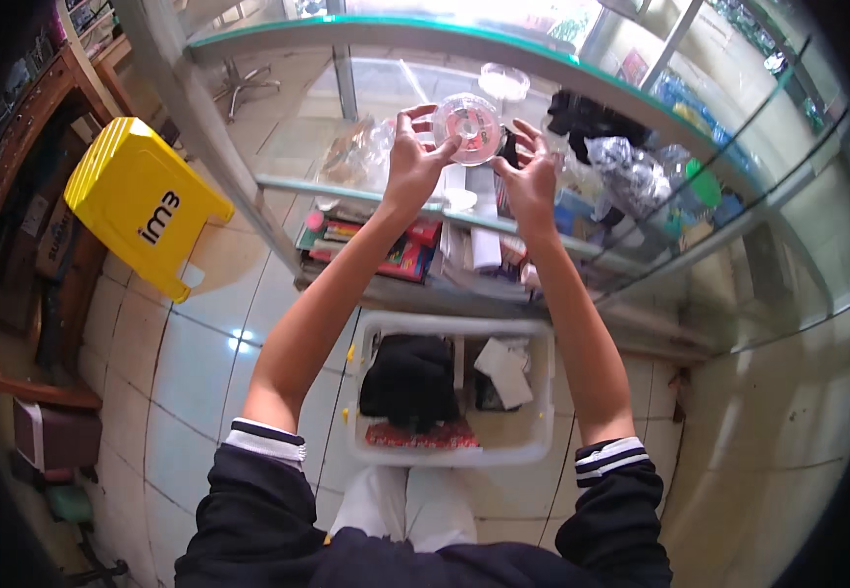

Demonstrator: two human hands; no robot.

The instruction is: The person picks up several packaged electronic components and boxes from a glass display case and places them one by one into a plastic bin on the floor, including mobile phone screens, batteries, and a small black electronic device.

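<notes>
My left hand [417,155] pinches a clear round plastic spool [468,129] by its left side, thumb in front. The spool has a red-printed centre with a hole in it. Beside its right edge is my right hand [531,181], fingers curved and apart, with nothing visible in it; whether its thumb touches the rim I cannot tell. Both arms reach up over the glass display cabinet [386,41]. Behind the spool, on the cabinet's inside, a clear round container [504,82] shows.
Inside the cabinet lie crumpled plastic bags [629,169], a black bundle [597,120] and stacked boxes [410,257]. Below, a translucent bin [533,436] on the tiled floor holds black cloth [410,382] and white packets [506,372]. A yellow plastic stool [136,186] lies tilted at left.
</notes>
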